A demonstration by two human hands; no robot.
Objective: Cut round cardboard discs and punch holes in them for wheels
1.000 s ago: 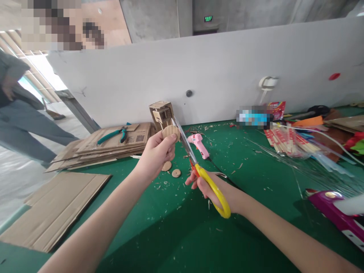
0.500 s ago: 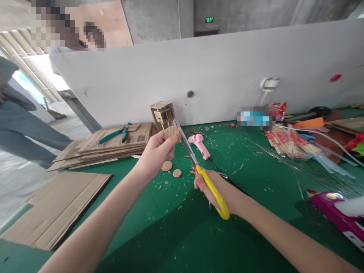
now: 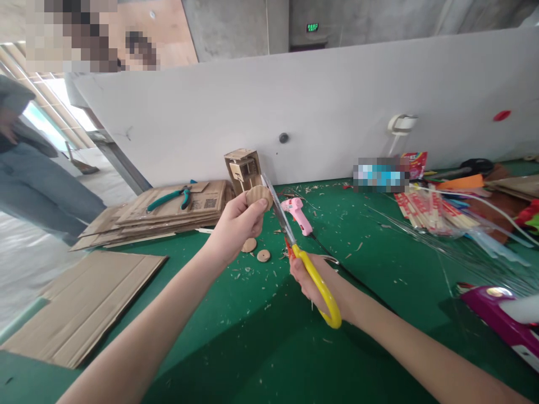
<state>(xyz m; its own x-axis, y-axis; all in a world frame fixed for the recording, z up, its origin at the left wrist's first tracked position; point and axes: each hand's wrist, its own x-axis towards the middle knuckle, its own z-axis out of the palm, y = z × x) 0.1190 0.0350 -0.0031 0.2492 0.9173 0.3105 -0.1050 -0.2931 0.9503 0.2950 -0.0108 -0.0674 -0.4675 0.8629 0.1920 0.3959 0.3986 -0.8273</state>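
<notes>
Between thumb and fingers, my left hand (image 3: 240, 221) pinches a round cardboard disc (image 3: 257, 196). My right hand (image 3: 314, 278) is wrapped round the yellow-handled scissors (image 3: 314, 275), whose blades point up and away, close beside the disc's right edge. Whether the blades touch the disc I cannot tell. Below my left hand, a larger cardboard disc (image 3: 249, 245) and a small one with a centre hole (image 3: 263, 256) lie on the green table. A small cardboard box structure (image 3: 244, 163) stands behind the held disc. To the right of the blades lies a pink glue gun (image 3: 298, 214).
Teal pliers (image 3: 168, 199) rest on stacked cardboard (image 3: 126, 227) at left, with a cardboard sheet (image 3: 84, 306) nearer. Packaged sticks (image 3: 429, 210) and a purple device (image 3: 501, 325) are at right. A white panel (image 3: 202, 120) borders the back; a person (image 3: 33, 174) stands left.
The view has shifted slightly. My left hand and the disc sit a little further right, closer to the blades. Both hands keep their hold.
</notes>
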